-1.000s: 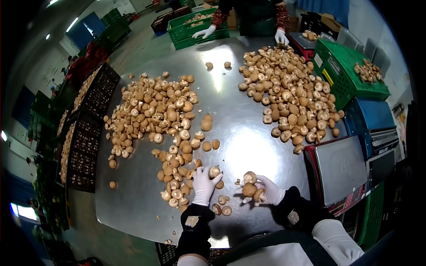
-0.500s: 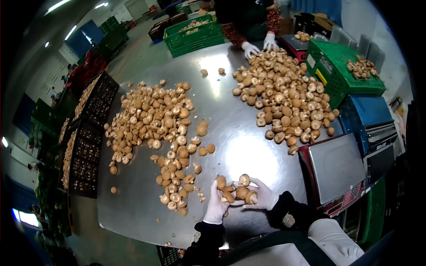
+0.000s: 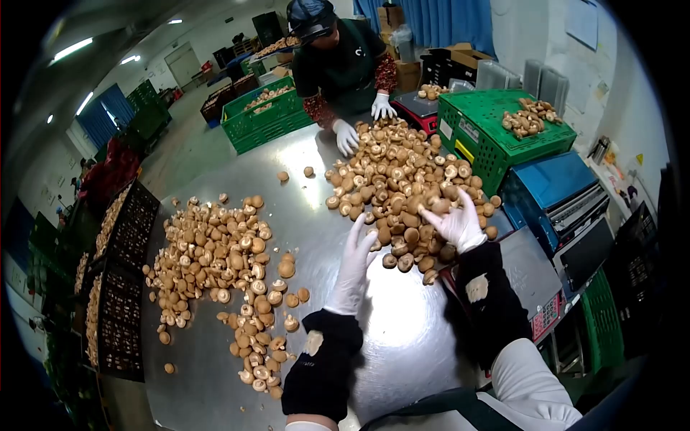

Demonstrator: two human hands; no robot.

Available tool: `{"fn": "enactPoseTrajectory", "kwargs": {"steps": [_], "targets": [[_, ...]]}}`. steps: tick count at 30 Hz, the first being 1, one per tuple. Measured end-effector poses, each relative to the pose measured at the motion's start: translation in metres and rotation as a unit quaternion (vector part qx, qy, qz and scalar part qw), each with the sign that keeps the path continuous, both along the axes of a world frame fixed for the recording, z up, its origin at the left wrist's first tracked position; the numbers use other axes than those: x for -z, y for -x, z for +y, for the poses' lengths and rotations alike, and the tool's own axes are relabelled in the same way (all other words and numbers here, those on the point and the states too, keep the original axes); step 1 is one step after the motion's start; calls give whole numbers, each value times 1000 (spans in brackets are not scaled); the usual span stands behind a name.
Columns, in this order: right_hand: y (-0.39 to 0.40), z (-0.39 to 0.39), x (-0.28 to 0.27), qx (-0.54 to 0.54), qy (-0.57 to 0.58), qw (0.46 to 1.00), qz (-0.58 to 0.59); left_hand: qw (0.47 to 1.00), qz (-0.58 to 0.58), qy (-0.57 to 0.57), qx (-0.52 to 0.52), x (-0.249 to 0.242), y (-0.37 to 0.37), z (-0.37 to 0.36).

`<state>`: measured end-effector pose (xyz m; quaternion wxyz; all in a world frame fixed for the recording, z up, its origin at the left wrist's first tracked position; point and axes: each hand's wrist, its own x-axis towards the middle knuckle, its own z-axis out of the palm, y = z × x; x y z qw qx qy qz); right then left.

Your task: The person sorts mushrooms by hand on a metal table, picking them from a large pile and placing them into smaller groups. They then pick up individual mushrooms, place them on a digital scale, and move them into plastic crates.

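A large pile of brown-capped mushrooms (image 3: 392, 169) lies on the right side of the metal table (image 3: 302, 172). At its near left edge my left hand (image 3: 351, 269), in a white glove, is open with its fingers stretched forward and a mushroom (image 3: 374, 243) beside the fingertips. My right hand (image 3: 461, 221), also gloved, reaches over the near right part of the pile. Its fingers are spread and bent among the caps, with no mushroom plainly held. A second mushroom pile (image 3: 208, 251) spreads across the table's left side, trailing toward the near edge.
Across the table, a co-worker's gloved hands (image 3: 346, 136) touch the pile's far end. A scale (image 3: 528, 269) sits by my right arm, near a blue machine (image 3: 557, 187) and green crate (image 3: 496, 136). Black crates (image 3: 122, 316) of mushrooms line the left edge.
Both hands have moved forward from near my body to the right pile. The several mushrooms they held together are no longer in them. The view has tilted up, showing more of the co-worker.
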<state>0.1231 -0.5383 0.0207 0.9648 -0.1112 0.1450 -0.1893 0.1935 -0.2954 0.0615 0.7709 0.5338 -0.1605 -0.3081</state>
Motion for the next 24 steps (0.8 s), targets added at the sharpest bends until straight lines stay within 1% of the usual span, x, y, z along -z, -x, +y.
{"fn": "enactPoseTrajectory", "kwargs": {"steps": [1, 3, 5, 6, 7, 8, 9, 11, 12, 13, 15, 16, 17, 18, 19, 20, 21, 22, 23, 24], "targets": [[-1, -5, 5, 12, -17, 1000, 7, 1000, -3, -1, 0, 6, -4, 10], [-4, -15, 13, 36, -51, 998, 21, 986, -118, -108, -43, 33, -16, 41], [-1, -3, 36, 37, -39, 998, 39, 931, -236, -236, -146, 66, -20, 82], [0, 4, 50, 28, -28, 998, 46, 906, -266, -271, -184, 79, -19, 108], [2, 15, 61, -9, -10, 997, 70, 877, -296, -307, -221, 91, -18, 136], [4, 26, 73, -47, 7, 995, 92, 835, -336, -343, -271, 104, -15, 166], [9, 47, 71, -80, 37, 989, 116, 785, -373, -378, -318, 116, -12, 197], [13, 75, 85, -153, 133, 970, 134, 744, -359, -407, -391, 138, -2, 262], [12, 90, 90, -183, 190, 950, 166, 681, -350, -486, -422, 146, 5, 291], [12, 104, 77, -289, 223, 901, 234, 646, -335, -531, -434, 150, 14, 315], [14, 142, 84, -262, 321, 883, 219, 555, -327, -642, -415, 165, 29, 355], [13, 154, 95, -270, 363, 870, 197, 557, -263, -675, -406, 161, 39, 357], [11, 166, 104, -291, 393, 854, 181, 578, -252, -675, -384, 170, 39, 369], [8, 173, 124, -333, 379, 847, 166, 627, -220, -649, -371, 180, 43, 377], [4, 180, 140, -373, 366, 838, 155, 675, -189, -618, -356, 180, 46, 367], [6, 197, 127, -383, 419, 804, 179, 692, -235, -578, -363, 180, 49, 358], [8, 210, 132, -370, 486, 780, 138, 707, -282, -536, -367, 181, 54, 347], [12, 220, 141, -363, 547, 746, 108, 702, -299, -538, -358, 178, 60, 337], [13, 231, 137, -353, 605, 710, 76, 698, -317, -539, -348, 174, 66, 327], [15, 237, 130, -369, 658, 650, 86, 693, -336, -538, -343, 170, 72, 316]]}}
